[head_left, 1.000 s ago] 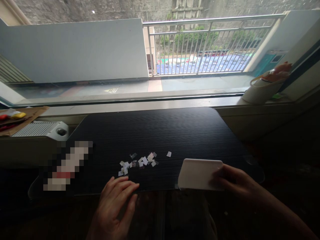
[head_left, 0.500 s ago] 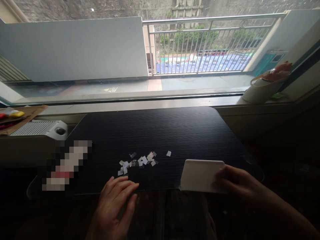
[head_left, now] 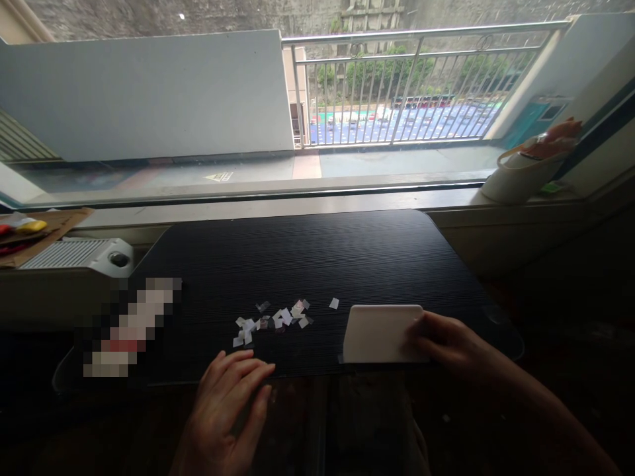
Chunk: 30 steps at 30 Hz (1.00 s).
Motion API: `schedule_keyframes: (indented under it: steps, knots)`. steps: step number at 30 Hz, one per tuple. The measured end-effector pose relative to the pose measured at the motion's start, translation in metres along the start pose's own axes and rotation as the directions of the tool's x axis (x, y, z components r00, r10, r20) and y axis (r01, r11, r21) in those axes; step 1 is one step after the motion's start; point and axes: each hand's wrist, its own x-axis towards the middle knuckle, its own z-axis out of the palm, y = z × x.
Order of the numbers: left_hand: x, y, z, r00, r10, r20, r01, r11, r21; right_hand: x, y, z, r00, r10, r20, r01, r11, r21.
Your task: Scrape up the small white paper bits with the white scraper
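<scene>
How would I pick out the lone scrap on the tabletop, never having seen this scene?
Start from the black tabletop below the windowsill. On its near half, find the cluster of small pale scraps, then look right, towards the flat white panel in the right hand. The lone scrap lies between cluster and panel, a small white four-sided piece touching none of the others.

Papery scraps (head_left: 286, 317) — glossy, grained tabletop (head_left: 297, 258)

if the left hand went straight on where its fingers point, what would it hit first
Most likely the small paper-like scraps on the black wood-grain table, just ahead of the left hand. Its height above the table is hard to judge, so it might pass over them.
</scene>
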Motion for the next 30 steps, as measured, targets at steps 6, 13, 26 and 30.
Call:
schedule_keyframes:
  steps: [6,13,26,30]
  knots:
    - [-0.002,-0.001,0.002,1.000,-0.015,0.006,0.015,1.000,-0.002,-0.012,-0.003,0.000,0.998,0.037,0.048,-0.039,0.999,0.026]
    - [0.000,0.001,0.003,1.000,-0.021,0.011,0.021,1.000,-0.003,-0.036,-0.004,-0.006,0.998,0.063,0.029,-0.061,0.997,-0.038]
    - [0.001,0.004,0.004,0.999,-0.047,-0.022,0.048,0.998,0.033,-0.046,-0.022,-0.004,0.991,0.093,-0.099,-0.098,0.994,-0.039]
    - [-0.002,0.003,0.003,0.998,-0.053,-0.021,0.054,0.998,0.034,-0.046,-0.028,-0.004,0.986,0.093,-0.140,-0.106,0.990,-0.092]
